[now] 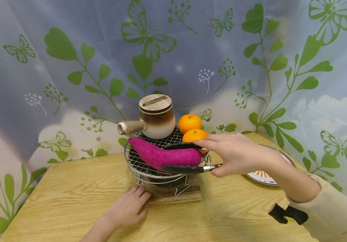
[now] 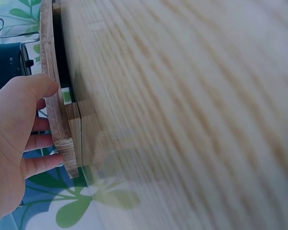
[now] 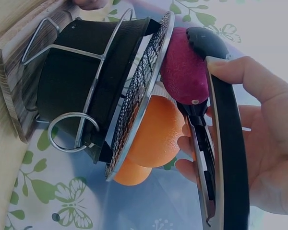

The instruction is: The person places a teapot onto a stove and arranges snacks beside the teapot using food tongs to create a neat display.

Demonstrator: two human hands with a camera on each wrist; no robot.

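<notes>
My right hand (image 1: 240,151) grips a pair of tongs (image 3: 230,153) with black tips, thumb on one arm and fingers at the other. The tongs' tips lie on both sides of a long magenta sweet potato (image 1: 167,154), which lies over the round wire grill rack (image 1: 135,163). Low at the left, my left hand (image 1: 131,203) holds the corner of the wooden board (image 1: 176,198) under the stove. In the left wrist view its thumb presses one side of the board (image 2: 55,105), with the fingers on the other.
Behind the sweet potato, a lidded clay pot (image 1: 158,117) with a wrapped side handle stands on the rack. Two oranges (image 1: 189,123) sit at its right. The rack tops a black stove (image 3: 72,72) with a wire frame. A patterned plate (image 1: 264,176) lies at the right.
</notes>
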